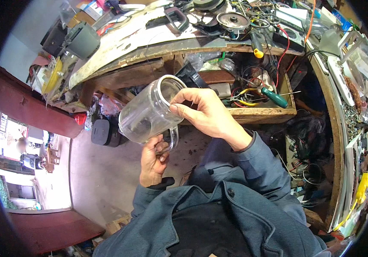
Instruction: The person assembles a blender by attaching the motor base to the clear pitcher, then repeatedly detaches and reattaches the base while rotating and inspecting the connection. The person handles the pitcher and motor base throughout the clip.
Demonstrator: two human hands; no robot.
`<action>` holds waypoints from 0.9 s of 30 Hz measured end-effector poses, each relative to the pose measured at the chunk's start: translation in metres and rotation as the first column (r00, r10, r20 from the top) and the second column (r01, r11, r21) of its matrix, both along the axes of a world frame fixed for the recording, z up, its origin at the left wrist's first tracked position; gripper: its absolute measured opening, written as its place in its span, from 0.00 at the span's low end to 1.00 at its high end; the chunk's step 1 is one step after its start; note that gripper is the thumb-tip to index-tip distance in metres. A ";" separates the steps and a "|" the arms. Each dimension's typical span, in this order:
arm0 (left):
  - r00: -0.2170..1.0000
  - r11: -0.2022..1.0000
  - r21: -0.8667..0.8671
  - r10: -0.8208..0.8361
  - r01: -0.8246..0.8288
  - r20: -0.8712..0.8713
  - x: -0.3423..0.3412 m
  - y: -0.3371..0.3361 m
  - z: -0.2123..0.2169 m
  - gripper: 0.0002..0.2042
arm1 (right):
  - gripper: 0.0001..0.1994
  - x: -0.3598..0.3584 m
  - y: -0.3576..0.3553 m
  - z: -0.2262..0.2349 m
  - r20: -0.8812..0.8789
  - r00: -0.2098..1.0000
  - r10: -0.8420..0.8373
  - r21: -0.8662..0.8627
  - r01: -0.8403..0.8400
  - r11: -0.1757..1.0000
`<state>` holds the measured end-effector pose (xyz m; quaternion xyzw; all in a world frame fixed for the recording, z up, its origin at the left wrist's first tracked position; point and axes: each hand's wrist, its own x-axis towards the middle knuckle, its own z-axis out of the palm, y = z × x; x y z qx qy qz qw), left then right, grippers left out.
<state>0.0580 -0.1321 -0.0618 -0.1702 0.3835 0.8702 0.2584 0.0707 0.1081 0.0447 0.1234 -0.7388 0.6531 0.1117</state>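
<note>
In the head view, a wooden bench [113, 58] curves across the top, its worn, pale covering stained and crowded with parts and wires. Below it sits an open drawer [259, 113] of rough, scuffed wood, holding tangled wires and a screwdriver [274, 98] with a rounded green handle. A second cluttered bench edge [341, 141] runs down the right side, with a yellow tool [363, 188] on it. At left, dull red door panels [34, 105] flank a bright opening, and a smooth grey floor [111, 173] stretches beneath.

The jug [143, 115] is held tilted in the air, in front of the bench and left of the drawer — a clear, glossy cylinder with a looped handle and a pale ring around its mouth. The left hand [153, 159] grips it low, fingers curled at the handle; the right hand [207, 112] pinches its rim between thumb and fingers. Dark blue-grey cloth sleeves [263, 167] cover both forearms.
</note>
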 end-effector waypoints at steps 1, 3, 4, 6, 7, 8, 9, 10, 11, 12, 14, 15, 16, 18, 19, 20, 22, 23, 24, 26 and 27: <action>1.000 1.000 0.010 -0.008 0.008 0.007 0.000 -0.001 0.000 0.05 | 0.06 -0.001 0.000 -0.002 -0.001 1.000 0.006 0.017 -0.006 1.000; 1.000 1.000 -0.002 -0.002 0.002 0.014 -0.001 0.001 0.001 0.03 | 0.06 -0.003 -0.001 -0.002 0.018 0.999 0.028 0.015 -0.029 0.999; 1.000 1.000 -0.006 -0.002 0.003 0.024 -0.002 0.002 0.002 0.03 | 0.06 -0.003 -0.001 -0.002 0.028 0.999 0.038 0.015 -0.038 0.999; 0.999 1.000 -0.013 0.000 0.000 0.035 -0.002 0.004 0.003 0.04 | 0.07 -0.004 -0.003 -0.005 -0.008 1.000 0.017 0.001 -0.017 1.000; 0.999 1.000 -0.016 0.004 -0.003 0.035 -0.001 0.004 0.003 0.04 | 0.08 -0.005 -0.004 -0.006 -0.026 1.000 0.006 -0.006 -0.006 1.000; 0.999 1.000 -0.020 0.007 -0.006 0.035 -0.001 0.004 0.004 0.04 | 0.08 -0.005 -0.004 -0.007 -0.035 0.999 0.004 -0.019 -0.005 1.000; 1.000 1.000 0.003 -0.006 0.006 0.025 -0.001 0.002 0.000 0.03 | 0.08 -0.006 -0.005 -0.007 -0.043 0.999 0.003 -0.032 -0.005 0.999; 1.000 1.000 0.026 -0.018 0.018 0.016 -0.003 -0.003 -0.008 0.03 | 0.08 -0.006 -0.005 -0.007 -0.052 0.999 0.002 -0.045 -0.005 0.999; 1.000 0.998 0.048 -0.030 0.030 0.005 -0.004 -0.006 -0.012 0.04 | 0.08 -0.005 -0.005 -0.007 -0.048 0.999 0.004 -0.048 -0.007 0.999; 1.000 0.999 0.045 -0.027 0.027 0.002 -0.003 -0.005 -0.012 0.04 | 0.08 -0.005 -0.005 -0.006 -0.042 0.999 0.006 -0.049 -0.008 0.999; 1.000 0.999 0.040 -0.021 0.021 -0.004 -0.002 -0.003 -0.009 0.04 | 0.08 -0.005 -0.004 -0.006 -0.039 0.999 0.003 -0.041 -0.004 0.999; 1.000 1.000 0.019 -0.017 0.017 0.011 -0.002 -0.002 -0.007 0.03 | 0.08 -0.005 -0.004 -0.006 -0.041 0.999 -0.002 -0.032 0.001 0.999; 1.000 1.000 -0.001 -0.013 0.013 0.025 -0.002 0.000 -0.006 0.03 | 0.08 -0.005 -0.004 -0.006 -0.044 0.999 -0.007 -0.024 0.006 1.000; 0.999 1.000 -0.013 -0.004 0.004 0.042 -0.002 0.002 -0.003 0.03 | 0.07 -0.002 -0.003 0.000 -0.009 1.000 -0.008 0.011 0.008 1.000; 0.999 1.000 -0.005 0.001 -0.001 0.045 -0.001 0.003 -0.001 0.03 | 0.06 0.000 -0.002 0.002 0.009 1.000 -0.009 0.029 0.009 1.000; 0.999 1.000 0.003 0.005 -0.006 0.048 -0.001 0.003 -0.001 0.03 | 0.06 0.000 -0.003 0.002 0.009 1.000 -0.017 0.021 0.017 1.000; 0.999 1.000 0.001 0.001 -0.001 0.043 -0.001 0.004 -0.001 0.03 | 0.07 0.001 -0.003 0.002 0.008 0.999 -0.034 0.006 0.034 0.999; 0.999 1.000 0.000 -0.001 0.001 0.040 -0.001 0.004 -0.001 0.03 | 0.08 0.002 -0.003 0.001 -0.052 0.996 -0.069 0.032 0.071 0.997; 1.000 1.000 0.010 -0.006 0.005 0.028 -0.001 0.003 -0.002 0.03 | 0.08 0.002 -0.004 -0.001 -0.111 0.989 -0.101 0.054 0.107 0.993; 1.000 0.999 0.031 -0.015 0.015 0.004 0.000 -0.001 -0.004 0.05 | 0.09 0.003 -0.005 0.000 -0.205 0.966 -0.155 0.097 0.178 0.979; 1.000 1.000 0.003 0.007 -0.007 0.002 0.001 0.000 -0.004 0.05 | 0.09 0.005 -0.006 0.000 -0.239 0.954 -0.179 0.120 0.211 0.970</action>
